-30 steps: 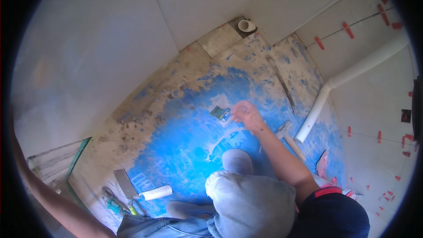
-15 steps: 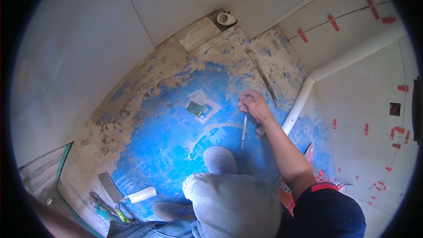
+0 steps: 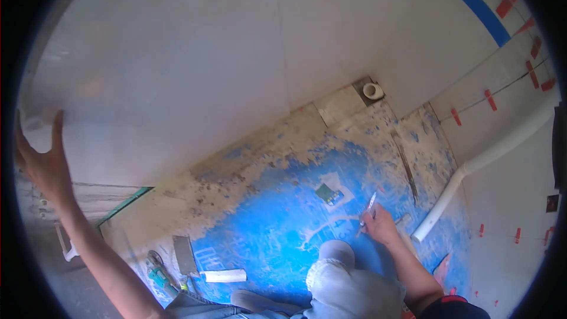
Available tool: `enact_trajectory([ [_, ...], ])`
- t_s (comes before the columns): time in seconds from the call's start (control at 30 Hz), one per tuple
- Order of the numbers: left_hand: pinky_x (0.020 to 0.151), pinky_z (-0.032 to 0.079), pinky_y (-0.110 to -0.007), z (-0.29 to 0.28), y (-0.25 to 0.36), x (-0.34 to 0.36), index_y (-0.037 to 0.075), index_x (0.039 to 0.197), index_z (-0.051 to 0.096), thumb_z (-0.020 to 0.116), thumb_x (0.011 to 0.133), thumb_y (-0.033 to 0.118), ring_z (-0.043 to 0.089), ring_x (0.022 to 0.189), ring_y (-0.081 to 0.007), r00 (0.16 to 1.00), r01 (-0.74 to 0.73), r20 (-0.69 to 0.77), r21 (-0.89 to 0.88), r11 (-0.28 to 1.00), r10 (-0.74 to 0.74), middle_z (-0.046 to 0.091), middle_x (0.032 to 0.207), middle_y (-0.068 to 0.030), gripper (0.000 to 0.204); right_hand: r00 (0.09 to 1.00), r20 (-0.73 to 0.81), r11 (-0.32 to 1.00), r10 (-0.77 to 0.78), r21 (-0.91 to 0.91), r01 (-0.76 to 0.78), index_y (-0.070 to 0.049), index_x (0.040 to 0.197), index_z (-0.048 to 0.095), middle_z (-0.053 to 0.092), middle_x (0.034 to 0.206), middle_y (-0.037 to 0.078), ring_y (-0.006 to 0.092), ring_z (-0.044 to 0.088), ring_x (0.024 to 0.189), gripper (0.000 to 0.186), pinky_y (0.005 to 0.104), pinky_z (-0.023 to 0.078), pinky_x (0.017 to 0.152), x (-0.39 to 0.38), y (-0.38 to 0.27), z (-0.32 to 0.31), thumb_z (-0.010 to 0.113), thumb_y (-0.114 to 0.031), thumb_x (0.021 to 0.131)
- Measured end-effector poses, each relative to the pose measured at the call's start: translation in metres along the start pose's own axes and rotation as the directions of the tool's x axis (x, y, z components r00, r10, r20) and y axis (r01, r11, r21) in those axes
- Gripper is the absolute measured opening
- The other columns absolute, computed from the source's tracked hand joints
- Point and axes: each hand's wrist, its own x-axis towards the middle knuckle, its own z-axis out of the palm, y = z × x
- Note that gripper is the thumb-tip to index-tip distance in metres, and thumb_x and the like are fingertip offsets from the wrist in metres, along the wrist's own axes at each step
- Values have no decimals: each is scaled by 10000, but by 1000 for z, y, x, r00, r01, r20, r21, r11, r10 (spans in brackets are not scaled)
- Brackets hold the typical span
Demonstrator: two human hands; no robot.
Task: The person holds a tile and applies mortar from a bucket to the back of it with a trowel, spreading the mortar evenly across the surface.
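In my right hand [image 3: 381, 224], closed low over the blue-coated floor, is a slim white pen [image 3: 371, 202] with its upper end pointing up and away. At the far left my left hand [image 3: 46, 168] is raised, thumb and fingers spread wide, at the edge of the large pale wall panel [image 3: 177, 82]. Whether its fingertips press on the panel I cannot tell. A green and white packet [image 3: 329, 194] lies on a pale sheet [image 3: 342, 199] a little beyond my right hand.
A white pipe [image 3: 440, 207] slants down the right wall, which bears red tile wedges [image 3: 456, 116]. A pipe stub [image 3: 372, 91] rises in the far corner. At lower left lie a green-handled tool [image 3: 158, 274], a grey strip [image 3: 185, 255] and a white roll [image 3: 224, 276].
My view has swung left. My left arm has come up to the left wall panel. The pen, earlier below my right hand with its tip downward, now points up out of it.
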Motion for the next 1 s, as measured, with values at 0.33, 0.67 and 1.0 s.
enact_trajectory([
  [0.33,786,498,-298,-84,97,-1,0,1036,646,688,889,211,600,840,-130,680,710,687,-704,5,256,650,890,-41,261,718,-63,284,-693,892,352,-15,1111,528,666,1031,124,158,669,836,196,278,553,732,-31,-305,-26,603,-131,973],
  [0.67,589,493,-421,-145,154,-15,-1,871,603,655,913,212,622,645,-395,630,517,593,-802,300,501,634,708,-203,223,680,-220,91,-699,917,389,-42,1085,512,656,1001,98,136,636,834,157,280,523,761,-54,-339,-1,576,-154,996],
  [1.0,690,511,-255,-109,139,-8,-16,1031,700,640,870,-35,612,743,-110,570,810,690,-562,-165,446,690,899,-55,173,627,71,575,-776,489,656,-29,996,643,622,699,5,73,566,633,217,241,443,579,-80,-299,-17,595,-241,979],
])
